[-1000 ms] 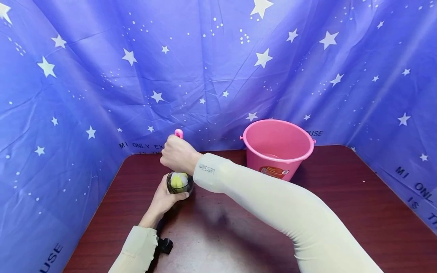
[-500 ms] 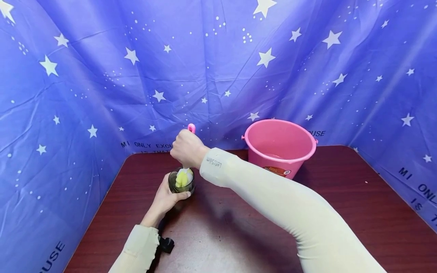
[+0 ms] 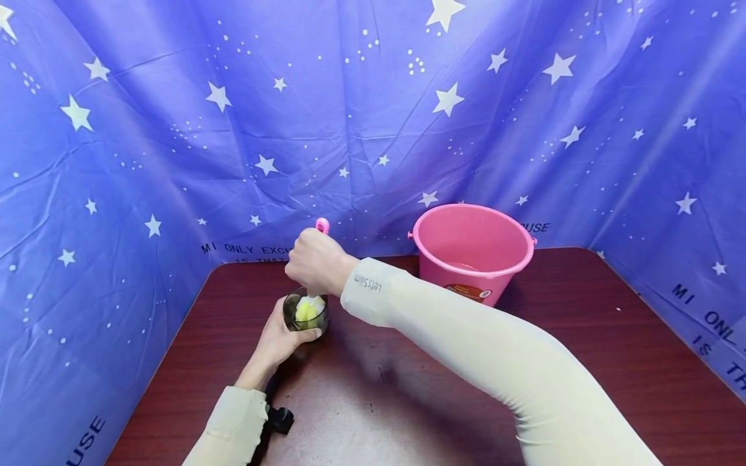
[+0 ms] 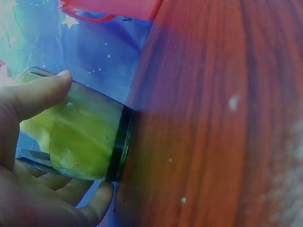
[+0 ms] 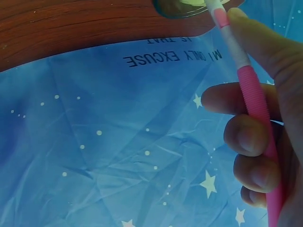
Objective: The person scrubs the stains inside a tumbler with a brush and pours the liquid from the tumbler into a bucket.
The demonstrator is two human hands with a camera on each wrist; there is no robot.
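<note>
In the head view my left hand [image 3: 278, 338] holds a dark, see-through glass [image 3: 322, 320] from its left side, thumb across the near side. Inside sits the yellow-and-white sponge head [image 3: 307, 312] of a cup brush. My right hand [image 3: 316, 260] is directly above the glass, gripping the brush's pink handle [image 3: 322, 225], whose looped end pokes out over the fist. The right wrist view shows fingers curled round the ribbed pink grip [image 5: 253, 92], thumb along the white shaft. Through the glass wall [image 4: 124, 142] in the left wrist view, yellow sponge fills much of the inside.
A pink bucket [image 3: 474, 239] with a label stands at the back right of the dark red wooden table [image 3: 559, 362]. Behind and beside the table hangs a blue star-patterned cloth [image 3: 350, 116]. The right sleeve [image 3: 466, 349] crosses over the table's middle.
My right hand has shifted right with the brush, rising and then dipping again. The sponge head has moved within the glass. My left hand has kept its hold on the glass.
</note>
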